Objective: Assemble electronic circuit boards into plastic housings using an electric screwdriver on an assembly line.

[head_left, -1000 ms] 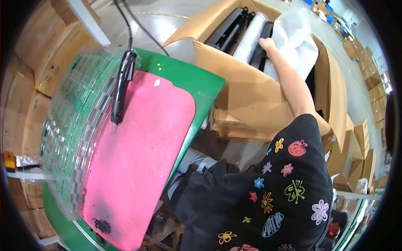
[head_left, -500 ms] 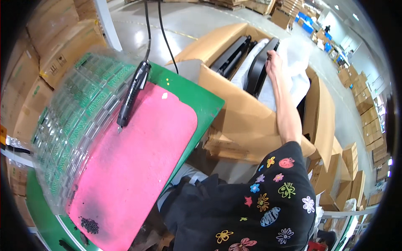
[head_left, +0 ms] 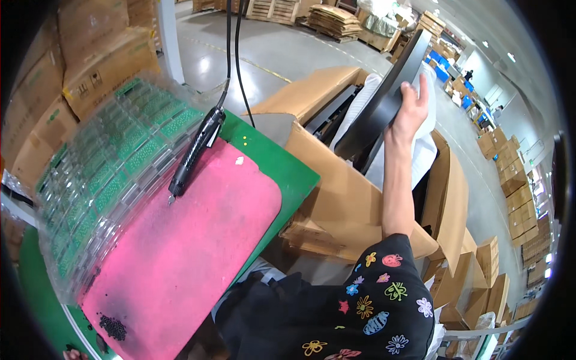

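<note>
My right hand (head_left: 410, 111) grips a long, curved black plastic panel (head_left: 375, 105) by its right edge. The panel is tilted and stands partly above the open cardboard box (head_left: 342, 207). White foam wrapping (head_left: 423, 153) lies in the box beside it, and other black parts show behind. What lies under my palm is hidden. At the lower left rim only a sliver of my left hand (head_left: 75, 354) shows, near the green table edge; its fingers are mostly cut off.
A black electric screwdriver (head_left: 195, 153) hangs by its cable over a pink mat (head_left: 198, 240) on the green table (head_left: 294, 174). Clear trays of green circuit boards (head_left: 120, 162) stand left of the mat. Small black screws (head_left: 113, 327) lie in a heap. Cardboard boxes (head_left: 474, 288) stand at right.
My right hand has lifted the black panel upward out of the box. A bit of my left hand has come into view at the lower left. The view has shifted slightly.
</note>
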`<action>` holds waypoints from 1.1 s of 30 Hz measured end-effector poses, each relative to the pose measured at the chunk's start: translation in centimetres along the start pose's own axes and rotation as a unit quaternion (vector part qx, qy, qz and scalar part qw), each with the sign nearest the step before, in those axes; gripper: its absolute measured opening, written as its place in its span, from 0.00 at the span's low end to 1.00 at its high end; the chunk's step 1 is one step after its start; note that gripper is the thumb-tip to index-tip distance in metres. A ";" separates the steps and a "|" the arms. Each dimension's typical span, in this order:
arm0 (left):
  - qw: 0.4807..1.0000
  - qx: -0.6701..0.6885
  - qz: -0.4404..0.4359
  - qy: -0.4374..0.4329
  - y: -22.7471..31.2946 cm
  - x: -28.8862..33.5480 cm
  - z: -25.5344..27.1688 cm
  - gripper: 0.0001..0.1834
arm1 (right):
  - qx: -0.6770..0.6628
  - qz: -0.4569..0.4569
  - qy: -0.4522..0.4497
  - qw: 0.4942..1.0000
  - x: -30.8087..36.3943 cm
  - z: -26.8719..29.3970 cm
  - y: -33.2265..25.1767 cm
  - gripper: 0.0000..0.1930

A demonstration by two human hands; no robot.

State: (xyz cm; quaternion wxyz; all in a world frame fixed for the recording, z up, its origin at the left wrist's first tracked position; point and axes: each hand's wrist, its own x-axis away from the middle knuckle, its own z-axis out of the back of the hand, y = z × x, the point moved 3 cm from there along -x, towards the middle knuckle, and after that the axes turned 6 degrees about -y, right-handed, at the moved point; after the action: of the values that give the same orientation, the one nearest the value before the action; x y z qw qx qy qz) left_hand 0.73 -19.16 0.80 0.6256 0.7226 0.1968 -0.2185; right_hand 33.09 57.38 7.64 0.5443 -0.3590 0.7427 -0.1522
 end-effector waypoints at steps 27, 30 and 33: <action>0.904 -0.006 0.327 -0.276 -1.9 10.5 -16.1 0.37 | 0.112 0.218 -0.888 0.389 27.1 -18.0 -8.5 0.40; 0.870 -0.316 0.224 -0.303 0.0 6.7 -15.8 0.23 | 0.083 0.223 -0.878 0.415 28.5 -18.7 -8.1 0.32; 0.802 -0.477 0.085 -0.348 -0.4 3.4 -17.0 0.22 | 0.076 0.246 -0.865 0.431 29.4 -19.9 -8.7 0.22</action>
State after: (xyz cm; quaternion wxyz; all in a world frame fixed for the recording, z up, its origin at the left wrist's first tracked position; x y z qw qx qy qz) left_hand 4.51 -2.27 0.58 0.9340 0.2220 -0.0168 -0.2795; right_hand 13.67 27.50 -0.33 0.9419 -0.0623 -0.0736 0.3218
